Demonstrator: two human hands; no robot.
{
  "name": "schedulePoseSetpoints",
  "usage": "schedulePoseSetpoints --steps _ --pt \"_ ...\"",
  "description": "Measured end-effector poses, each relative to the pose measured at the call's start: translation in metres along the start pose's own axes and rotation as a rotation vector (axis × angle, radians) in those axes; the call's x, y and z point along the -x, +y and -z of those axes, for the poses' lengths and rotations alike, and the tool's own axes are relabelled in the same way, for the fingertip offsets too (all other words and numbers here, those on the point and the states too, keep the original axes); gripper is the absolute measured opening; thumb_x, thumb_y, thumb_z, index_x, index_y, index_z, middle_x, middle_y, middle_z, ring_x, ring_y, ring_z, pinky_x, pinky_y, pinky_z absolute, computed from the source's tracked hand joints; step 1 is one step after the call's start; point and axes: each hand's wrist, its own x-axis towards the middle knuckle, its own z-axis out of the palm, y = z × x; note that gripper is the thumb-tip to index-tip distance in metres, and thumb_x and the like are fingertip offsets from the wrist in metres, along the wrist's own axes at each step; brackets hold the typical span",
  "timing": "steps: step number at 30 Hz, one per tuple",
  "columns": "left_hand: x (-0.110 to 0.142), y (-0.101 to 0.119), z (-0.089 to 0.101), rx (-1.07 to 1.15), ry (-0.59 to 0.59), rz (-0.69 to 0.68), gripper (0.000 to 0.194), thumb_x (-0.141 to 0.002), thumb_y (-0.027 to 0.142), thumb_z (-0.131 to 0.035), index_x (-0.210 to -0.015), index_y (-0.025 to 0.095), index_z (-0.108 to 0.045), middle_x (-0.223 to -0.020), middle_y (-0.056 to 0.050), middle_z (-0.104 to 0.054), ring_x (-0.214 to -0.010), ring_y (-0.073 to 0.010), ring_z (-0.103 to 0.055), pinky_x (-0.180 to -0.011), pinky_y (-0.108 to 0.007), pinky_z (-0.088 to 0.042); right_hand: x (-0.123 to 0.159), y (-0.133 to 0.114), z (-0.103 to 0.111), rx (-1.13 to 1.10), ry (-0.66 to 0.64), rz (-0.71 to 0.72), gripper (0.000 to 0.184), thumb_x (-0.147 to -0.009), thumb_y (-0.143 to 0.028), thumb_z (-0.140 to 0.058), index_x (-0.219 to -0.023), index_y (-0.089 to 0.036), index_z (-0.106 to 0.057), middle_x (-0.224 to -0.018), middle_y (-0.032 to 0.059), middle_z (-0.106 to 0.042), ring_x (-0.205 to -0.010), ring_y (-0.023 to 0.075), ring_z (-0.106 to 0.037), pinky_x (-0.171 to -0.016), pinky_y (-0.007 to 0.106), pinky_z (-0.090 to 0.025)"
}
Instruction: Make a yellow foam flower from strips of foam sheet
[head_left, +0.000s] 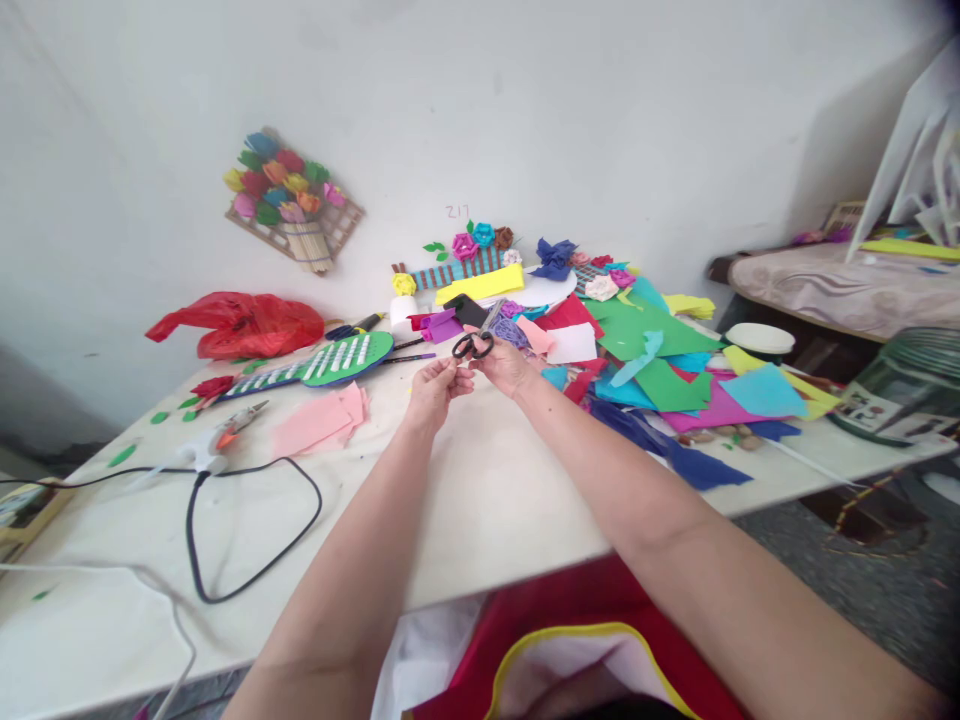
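Over the middle of the table, my right hand [504,368] holds a pair of scissors [472,346] by the black handles. Where the blades point is hard to make out. Close beside it on the left, my left hand [441,390] has thumb and finger pinched together, near the handles. Anything between those fingertips is too small to name. Just beyond the hands lie a purple paper piece [441,326] and a black phone-like slab [466,310]. Left of my left hand, pink paper sheets [321,420] lie flat.
Crumpled coloured paper [637,330] covers the table's right side, near a large glass jar [900,385]. At left are a green guitar-shaped craft [349,358], a red plastic bag [259,325] and a glue gun [210,445] with a looping black cord [319,495]. Paper flowers [285,180] hang on the wall.
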Motion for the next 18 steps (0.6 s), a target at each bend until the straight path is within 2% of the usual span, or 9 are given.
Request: schedulePoseSetpoints --steps 5,12,18 --pt "-0.0013 0.0014 -0.0016 -0.103 0.056 -0.003 0.026 -0.067 0.033 -0.064 -0.077 0.012 -0.052 -0.061 -0.003 -0.063 -0.048 -0.0092 -0.057 -0.054 -0.024 -0.049 0.0005 0.0003 -0.0031 -0.046 0.018 -0.013 0.024 -0.071 -0.032 -0.062 -0.090 -0.019 -0.056 -0.077 0.0006 -0.064 -0.066 0.0124 -0.056 -0.060 0.027 -0.044" --pt "-0.0021 0.0014 -0.0036 -0.221 0.098 -0.033 0.023 -0.070 0.031 -0.061 -0.077 0.011 -0.051 -0.060 -0.004 -0.062 -0.047 -0.0103 -0.057 -0.055 -0.027 -0.050 -0.0008 0.0051 -0.0011 -0.138 0.011 -0.056 0.008 -0.071 -0.022 -0.056 -0.078 -0.017 -0.056 -0.073 0.0011 -0.064 -0.069 0.0141 -0.057 -0.066 0.030 -0.046" --pt "0.0001 0.0041 -0.0068 -0.271 0.080 -0.088 0.024 -0.070 0.032 -0.061 -0.078 0.011 -0.052 -0.064 -0.004 -0.064 -0.047 -0.0092 -0.056 -0.054 -0.026 -0.050 -0.0046 0.0074 0.0034 -0.172 -0.030 -0.040 0.004 -0.072 -0.019 -0.051 -0.074 -0.017 -0.054 -0.071 0.0010 -0.063 -0.069 0.0133 -0.057 -0.067 0.028 -0.046"
